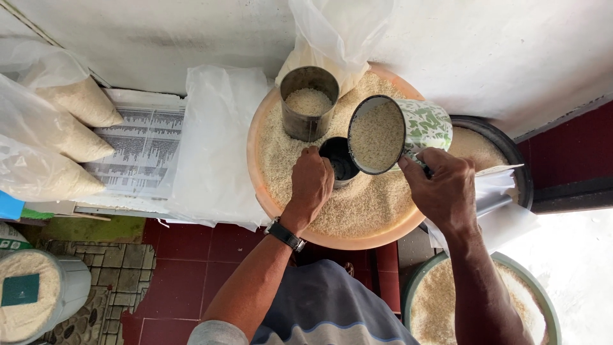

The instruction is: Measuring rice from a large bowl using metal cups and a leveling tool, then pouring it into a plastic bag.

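Landmark: round orange basin point(258, 172) heaped with white rice.

Left of basin: clear plastic bags of rice point(60, 128) are lying stacked.

On the rice, rear: a cylindrical steel tin point(308, 112) is standing part-filled.

Centre: the left hand point(311, 181) is clasping a small dark tin point(340, 161) sunk in the grains.

Right: the right hand point(440, 188) is gripping a green-and-white patterned mug point(408, 131), tilting it, full of rice, above the dark tin.

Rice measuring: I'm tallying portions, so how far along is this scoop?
Done: three filled bags lie at left, and one metal tin stands in the basin holding rice. In hand: the right hand tilts a rice-filled green-patterned mug over a dark can steadied by the left hand. Left: that can looks empty.
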